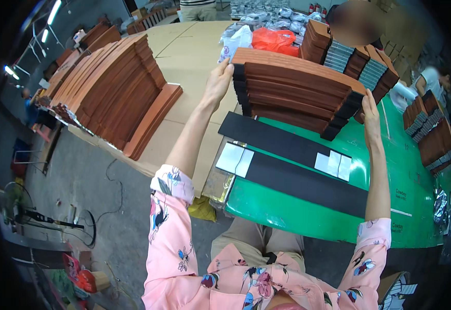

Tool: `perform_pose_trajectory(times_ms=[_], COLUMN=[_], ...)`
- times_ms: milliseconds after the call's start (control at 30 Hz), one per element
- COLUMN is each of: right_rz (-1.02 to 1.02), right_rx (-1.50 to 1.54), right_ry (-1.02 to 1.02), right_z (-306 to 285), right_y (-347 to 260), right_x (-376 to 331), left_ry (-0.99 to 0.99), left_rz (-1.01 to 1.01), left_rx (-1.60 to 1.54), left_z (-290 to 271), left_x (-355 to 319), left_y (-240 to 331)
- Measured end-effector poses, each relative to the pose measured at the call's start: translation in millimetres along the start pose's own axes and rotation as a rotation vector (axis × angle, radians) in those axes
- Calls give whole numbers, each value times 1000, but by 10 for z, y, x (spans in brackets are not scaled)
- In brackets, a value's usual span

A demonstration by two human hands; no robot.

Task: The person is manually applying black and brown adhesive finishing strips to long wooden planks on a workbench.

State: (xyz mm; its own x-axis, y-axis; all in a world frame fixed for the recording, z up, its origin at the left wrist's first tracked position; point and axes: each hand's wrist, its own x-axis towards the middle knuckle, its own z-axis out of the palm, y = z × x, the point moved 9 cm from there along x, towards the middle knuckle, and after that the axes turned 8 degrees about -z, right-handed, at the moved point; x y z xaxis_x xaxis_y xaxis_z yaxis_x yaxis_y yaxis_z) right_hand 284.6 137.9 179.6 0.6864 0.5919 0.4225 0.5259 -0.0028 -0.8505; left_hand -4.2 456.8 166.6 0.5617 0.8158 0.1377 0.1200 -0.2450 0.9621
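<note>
In front of me, on the table, stands a stack of reddish-brown wooden boards (292, 97) with black ends. My left hand (219, 82) grips the left end of the top board (297, 65), its fingers at the corner. At the board's other end my right hand (371, 114) presses with fairly straight fingers, so the board is held between both hands. Whether it is lifted off the stack I cannot tell. Nearer to me lie two long black strips, a far one (272, 138) and a near one (303, 185), with whitish rectangular pieces at some of their ends.
A larger stack of brown boards (117, 88) stands on the cardboard-covered table (189, 46) at left. Green sheeting (266, 204) covers the near right. Behind are a red plastic bag (273, 41) and more stacked boards (315, 41). Other people work at the far right and far left.
</note>
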Motion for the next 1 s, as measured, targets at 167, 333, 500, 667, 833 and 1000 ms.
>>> perform_pose_trajectory(times_ms=[167,333,500,667,833,1000], right_rz=[-12,-129,-179,-377,-271,-239], right_rx=[-16,-36,-276,-271,-190,-171], right_ry=[28,187,-145,-431,-414,-449], right_z=[81,-380,49,556,838,980], right_y=[50,61,144,-133,-158,-248], right_x=[-31,-551,-1684,-2596,-2764,-2840], left_ry=[79,-1,12,359,368,225], left_rz=[90,143,96,40,-174,-466], left_rx=[62,250,817,1174,1366,1381], left_z=[-91,-7,-617,-1916,-2678,-2890], left_x=[-139,-828,-1927,-1668,-1219,-1048], left_y=[33,-257,-1288,-1773,-1971,-2057])
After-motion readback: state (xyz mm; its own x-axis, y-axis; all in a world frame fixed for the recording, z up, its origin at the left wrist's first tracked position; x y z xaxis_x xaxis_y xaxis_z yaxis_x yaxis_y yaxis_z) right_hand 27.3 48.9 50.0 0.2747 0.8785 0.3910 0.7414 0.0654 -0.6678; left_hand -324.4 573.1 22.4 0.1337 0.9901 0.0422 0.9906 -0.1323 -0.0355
